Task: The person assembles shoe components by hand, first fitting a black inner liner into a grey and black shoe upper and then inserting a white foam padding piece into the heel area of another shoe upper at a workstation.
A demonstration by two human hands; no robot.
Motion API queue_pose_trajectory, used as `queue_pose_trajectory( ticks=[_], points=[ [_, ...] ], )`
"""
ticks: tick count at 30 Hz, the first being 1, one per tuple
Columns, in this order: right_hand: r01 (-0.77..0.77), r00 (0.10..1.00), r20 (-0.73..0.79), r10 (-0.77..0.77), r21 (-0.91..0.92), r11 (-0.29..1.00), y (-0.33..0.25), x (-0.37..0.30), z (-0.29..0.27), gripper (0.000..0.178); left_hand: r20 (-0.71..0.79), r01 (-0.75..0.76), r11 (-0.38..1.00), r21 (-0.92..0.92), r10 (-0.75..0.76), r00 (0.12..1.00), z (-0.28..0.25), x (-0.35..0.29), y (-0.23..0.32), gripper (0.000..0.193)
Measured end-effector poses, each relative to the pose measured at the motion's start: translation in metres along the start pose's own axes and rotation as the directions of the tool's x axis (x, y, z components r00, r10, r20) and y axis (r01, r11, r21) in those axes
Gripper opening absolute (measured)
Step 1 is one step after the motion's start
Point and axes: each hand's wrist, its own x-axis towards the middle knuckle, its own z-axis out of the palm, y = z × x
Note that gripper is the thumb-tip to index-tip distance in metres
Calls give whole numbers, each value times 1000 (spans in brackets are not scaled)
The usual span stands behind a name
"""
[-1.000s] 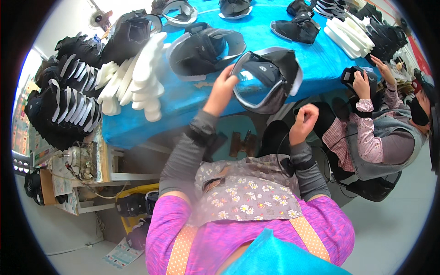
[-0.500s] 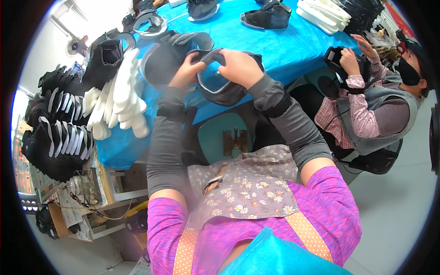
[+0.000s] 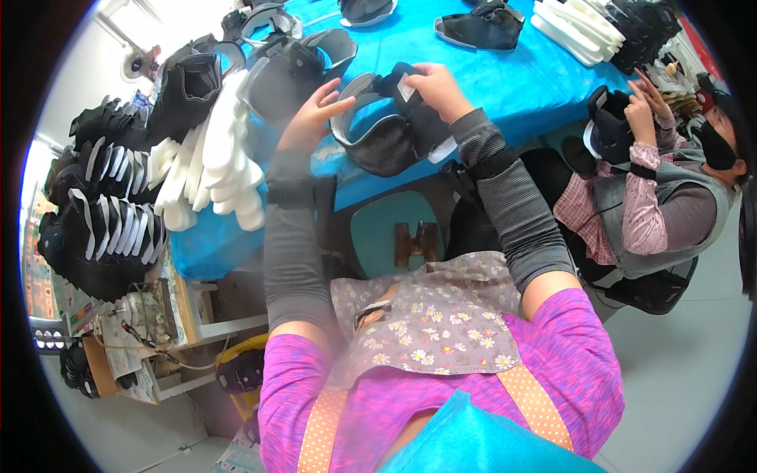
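Observation:
A black padded fabric piece (image 3: 382,146) with a curved, pale-lined opening hangs at the near edge of the blue-covered table (image 3: 410,43). My right hand (image 3: 440,91) pinches its upper right part, beside a black tab with a small pale patch. Just left of the opening, my left hand (image 3: 311,118) has its fingers spread and holds nothing. Beyond that hand lies another black-and-grey padded piece (image 3: 288,75). The underside of the held piece is hidden.
White foam-like shapes (image 3: 225,150) are heaped at the left, beside stacked black pieces (image 3: 102,205). More white shapes (image 3: 579,31) lie at the far right. A co-worker (image 3: 662,181) sits at the right, handling a dark piece. A teal stool (image 3: 374,229) stands below the table edge.
My left hand has come off the held piece and spread its fingers. The right hand has shifted up and right, bringing the tab into view. The whole view has shifted slightly.

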Motion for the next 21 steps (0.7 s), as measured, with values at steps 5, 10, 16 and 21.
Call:
queue_pose_trajectory(
  ticks=[5,10,16,21],
  points=[
    [-64,997,63,48,284,957,17,8,3,22,-240,-268,941,208,314,919,1,-11,-50,65],
    [-199,960,-142,240,250,947,67,11,9,26,-271,-177,982,-59,155,950,4,-4,-62,60],
    [-29,982,-185,45,84,996,64,0,1,30,-288,-378,873,-308,293,912,37,-34,-53,78],
    [0,976,-217,31,143,990,61,-12,18,36,-562,-548,812,-202,362,744,18,-63,-54,72]
  ],
)
